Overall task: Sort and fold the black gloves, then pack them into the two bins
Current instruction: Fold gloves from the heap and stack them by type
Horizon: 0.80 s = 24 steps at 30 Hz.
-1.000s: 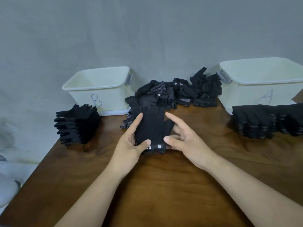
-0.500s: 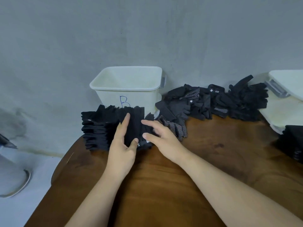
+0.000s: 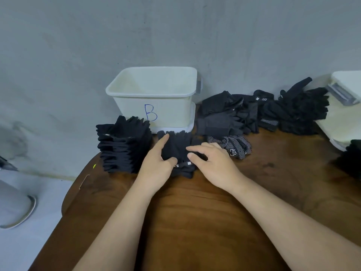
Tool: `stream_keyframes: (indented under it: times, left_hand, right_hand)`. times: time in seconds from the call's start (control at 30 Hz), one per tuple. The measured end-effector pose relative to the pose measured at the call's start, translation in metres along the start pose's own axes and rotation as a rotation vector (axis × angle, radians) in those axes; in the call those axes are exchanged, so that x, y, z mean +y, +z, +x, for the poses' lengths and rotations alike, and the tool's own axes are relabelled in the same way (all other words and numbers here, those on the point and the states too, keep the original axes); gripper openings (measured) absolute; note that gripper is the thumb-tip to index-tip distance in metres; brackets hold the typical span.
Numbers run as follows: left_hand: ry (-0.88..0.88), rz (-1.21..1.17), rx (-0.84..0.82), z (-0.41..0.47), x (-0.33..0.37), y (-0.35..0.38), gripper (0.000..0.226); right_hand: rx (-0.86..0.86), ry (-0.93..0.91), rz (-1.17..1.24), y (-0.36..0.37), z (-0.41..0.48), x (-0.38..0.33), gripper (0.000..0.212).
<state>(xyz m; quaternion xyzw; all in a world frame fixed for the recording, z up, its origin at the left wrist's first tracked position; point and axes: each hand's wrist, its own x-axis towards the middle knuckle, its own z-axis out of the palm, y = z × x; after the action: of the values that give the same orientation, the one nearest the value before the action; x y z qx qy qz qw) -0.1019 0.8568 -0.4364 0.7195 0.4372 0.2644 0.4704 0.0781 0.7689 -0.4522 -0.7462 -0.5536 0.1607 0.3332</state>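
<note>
**Gloves partly sorted, nothing packed yet**

Both my hands are on one folded pair, which lies on the table in front of bin B and just beside the stack on its left. My left hand lies on the left part of the pair, with the index finger straight along the top and the thumb pressing near the cuff. If the other fingers go under it, I cannot tell. My right hand holds the right edge between the thumb and the bent fingers, so it is narrow, not spread.

What is done, as I judge it: the stack beside bin B is already tall and rather neat. A second stack shows at the right border, in front of the other bin. So a good part of the folding seems finished for both sides.

What is left: a loose pile of gloves lies between the two bins, against the wall, and it is not small. A dotted glove lies apart from it, near my right hand. All these need sorting and folding. The packing itself is not begun, I think — in bin B I see only white walls, as far as its inside shows. The inside of the other bin is out of view.

This pair probably belongs on the stack at the left, and it must go on straight, or the stack can lean.
</note>
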Motion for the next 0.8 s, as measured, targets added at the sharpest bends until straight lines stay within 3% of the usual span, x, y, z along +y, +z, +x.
stream_keyframes:
  times: [0.17, 0.33, 0.53, 0.7, 0.8]
  left_hand:
    - [0.063, 0.108, 0.126, 0.001, -0.008, -0.006, 0.06]
    - [0.082, 0.166, 0.142, -0.001, -0.008, -0.001, 0.054]
    - [0.117, 0.348, 0.142, -0.008, -0.011, 0.012, 0.049]
    - [0.348, 0.468, 0.229, -0.011, -0.009, 0.017, 0.038]
    - [0.432, 0.586, 0.134, -0.01, 0.004, 0.025, 0.047]
  right_hand:
    - [-0.026, -0.034, -0.159, 0.005, 0.0, 0.001, 0.044]
    - [-0.027, -0.032, -0.245, 0.009, 0.0, -0.001, 0.049]
    - [0.091, -0.038, -0.072, 0.005, -0.003, 0.007, 0.043]
    - [0.209, -0.096, 0.035, -0.009, -0.015, 0.021, 0.039]
    - [0.299, -0.147, 0.064, -0.024, -0.029, 0.036, 0.033]
